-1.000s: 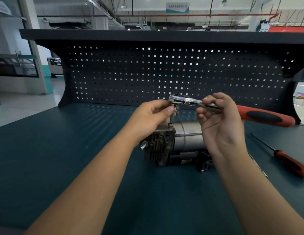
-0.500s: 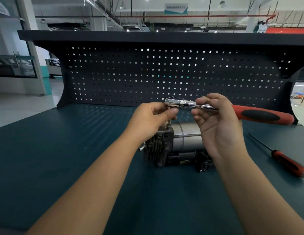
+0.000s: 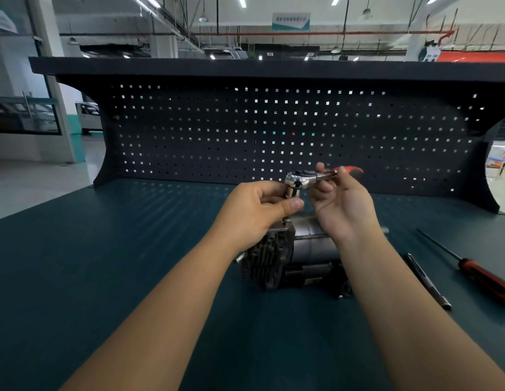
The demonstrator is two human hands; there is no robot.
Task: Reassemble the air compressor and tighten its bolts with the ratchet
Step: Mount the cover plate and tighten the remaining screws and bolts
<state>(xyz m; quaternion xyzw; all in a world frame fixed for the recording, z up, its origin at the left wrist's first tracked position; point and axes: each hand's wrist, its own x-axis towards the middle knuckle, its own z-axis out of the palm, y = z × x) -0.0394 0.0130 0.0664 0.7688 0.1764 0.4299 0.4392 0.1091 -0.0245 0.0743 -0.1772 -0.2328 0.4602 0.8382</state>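
Note:
The air compressor, a dark finned head joined to a silver cylinder, lies on the bench in the middle. A bolt stands up from the plate on top of its head. The chrome ratchet with a red and black handle hovers just above it. My left hand pinches the socket and bit under the ratchet head. My right hand holds the ratchet's neck, and its palm hides most of the handle.
A red-handled screwdriver and a slim dark metal rod lie on the dark green benchtop to the right of the compressor. A black pegboard closes off the back of the bench.
The ratchet's handle has swung from pointing right to pointing away behind my right hand. The ratchet head stays over the bolt, and my left hand still pinches the socket.

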